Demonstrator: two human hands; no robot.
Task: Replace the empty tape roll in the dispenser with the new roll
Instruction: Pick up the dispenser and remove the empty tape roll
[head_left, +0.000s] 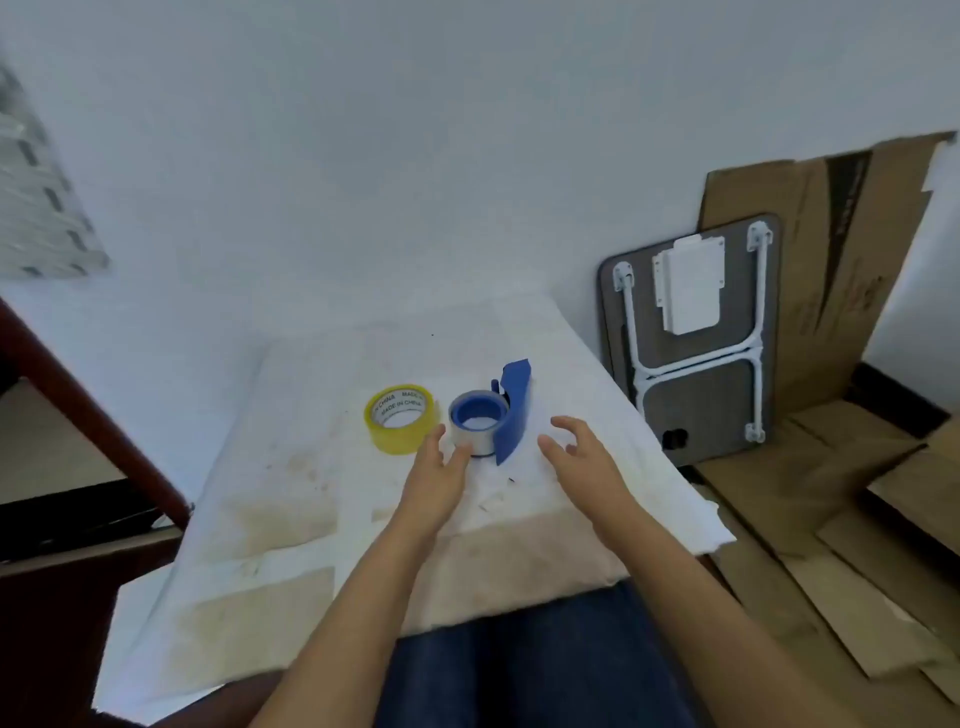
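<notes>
Blue tape dispenser at frame centre on white surface, spent roll inside. New yellow roll just left, apart. Left hand spread, fingertips at spent roll; right hand spread, empty, beside dispenser. Likely light, rigid plastic; grip dispenser body, avoid cutter edge. Folded table, cardboard right, clear.

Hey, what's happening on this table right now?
A person is reaching both open hands toward a blue tape dispenser on a white-covered table. The left hand is at the near-empty roll still in it; the right hand hovers beside it. A full yellow tape roll waits alongside.
</notes>
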